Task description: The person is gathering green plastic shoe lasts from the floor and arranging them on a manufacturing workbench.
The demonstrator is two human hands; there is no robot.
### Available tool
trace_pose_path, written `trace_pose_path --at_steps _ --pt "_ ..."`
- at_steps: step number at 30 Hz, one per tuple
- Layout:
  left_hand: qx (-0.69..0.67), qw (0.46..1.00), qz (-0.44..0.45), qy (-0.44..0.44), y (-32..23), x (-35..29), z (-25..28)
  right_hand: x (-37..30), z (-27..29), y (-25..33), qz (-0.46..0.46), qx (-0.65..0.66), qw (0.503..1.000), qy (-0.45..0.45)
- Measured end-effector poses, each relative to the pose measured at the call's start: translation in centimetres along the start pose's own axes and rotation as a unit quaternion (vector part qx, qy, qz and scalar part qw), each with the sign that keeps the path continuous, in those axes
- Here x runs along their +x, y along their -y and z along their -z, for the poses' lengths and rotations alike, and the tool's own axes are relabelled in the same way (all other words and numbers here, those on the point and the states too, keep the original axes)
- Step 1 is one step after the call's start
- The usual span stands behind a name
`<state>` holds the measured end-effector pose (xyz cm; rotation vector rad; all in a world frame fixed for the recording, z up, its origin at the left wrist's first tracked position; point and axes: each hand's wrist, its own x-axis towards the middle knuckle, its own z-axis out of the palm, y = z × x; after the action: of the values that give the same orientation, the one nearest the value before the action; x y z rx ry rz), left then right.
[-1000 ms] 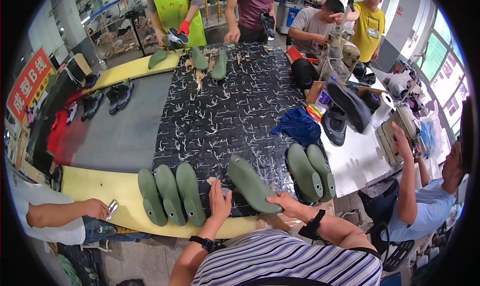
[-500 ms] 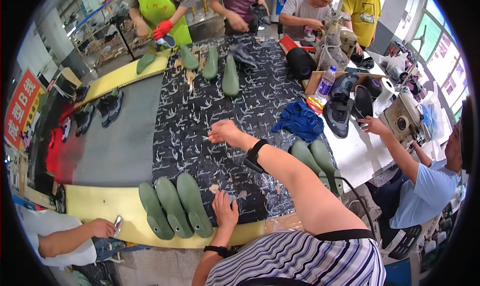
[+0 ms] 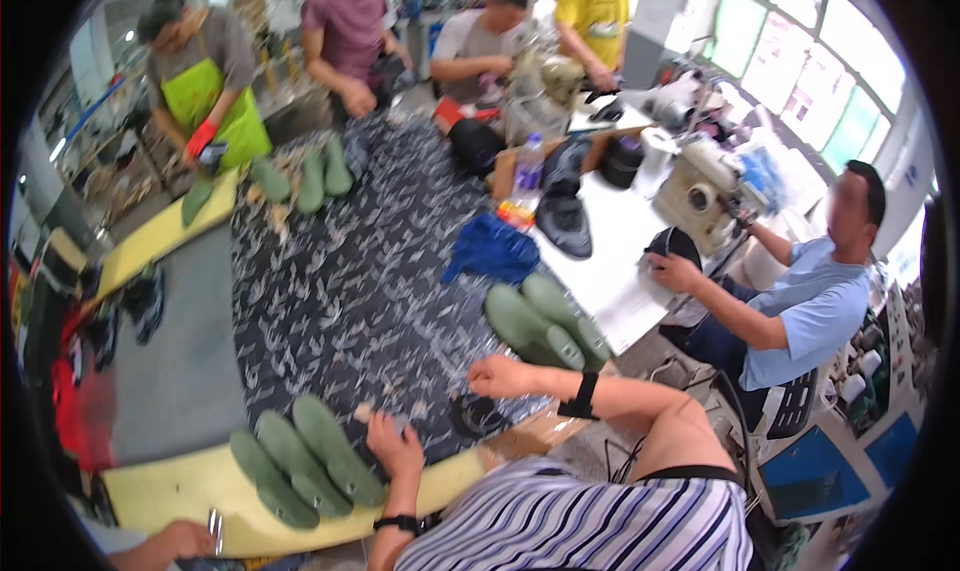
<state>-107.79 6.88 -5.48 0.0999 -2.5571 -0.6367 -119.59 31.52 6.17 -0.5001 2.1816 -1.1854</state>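
Observation:
My left hand [image 3: 397, 445] rests on the black patterned sheet [image 3: 350, 261] at the table's near edge, fingers stretched forward. A small tan scrap [image 3: 362, 411] lies by its fingertips. Just left of it stand three green shoe lasts [image 3: 288, 466] in a row on the yellow board. My right hand [image 3: 503, 376] is curled closed over the near right part of the sheet; whatever it may hold is too small to make out. Close below it lies a dark ring-shaped thing [image 3: 476, 416]. More green lasts [image 3: 545, 321] stand beyond that hand, beside a blue cloth [image 3: 492, 248].
Far left on the sheet are several green lasts [image 3: 310, 179]. A bottle [image 3: 528, 171] and dark shoes [image 3: 565, 216] stand at the white table [image 3: 625, 261]. A seated person [image 3: 790, 291] at right handles a dark shoe; other people stand across. A co-worker's hand [image 3: 185, 541] is lower left.
My right hand has drawn back from mid-sheet toward the near right edge. My left hand stays by the lasts. The view has turned right. The seated person has brought a dark shoe closer.

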Motion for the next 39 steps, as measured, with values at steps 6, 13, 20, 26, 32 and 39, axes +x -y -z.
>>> trace_pose_path --at_steps 6,13,20,26,32,39 --pt "-0.005 0.999 0.033 0.041 -1.3 -0.3 0.8 -5.9 7.6 -0.9 -0.043 -0.376 0.872 -0.310" --pt "0.007 0.999 0.025 0.048 -1.5 -0.1 0.4 -6.2 11.5 -4.6 -0.287 -0.259 0.908 -0.161" --pt "0.019 1.000 0.007 0.022 -1.2 -0.1 0.1 -5.9 11.6 -4.4 -0.242 -0.301 0.908 -0.165" --pt "0.013 1.000 0.003 0.017 -1.3 -0.2 0.3 -6.0 11.0 -5.1 -0.232 -0.350 0.890 -0.176" --pt "0.011 1.000 0.013 0.024 -1.3 -0.4 0.5 -6.5 10.7 -4.4 -0.223 -0.338 0.895 -0.187" --pt "0.006 0.999 0.018 0.027 -1.3 -0.3 0.4 -6.3 10.8 -5.5 -0.215 -0.353 0.890 -0.194"
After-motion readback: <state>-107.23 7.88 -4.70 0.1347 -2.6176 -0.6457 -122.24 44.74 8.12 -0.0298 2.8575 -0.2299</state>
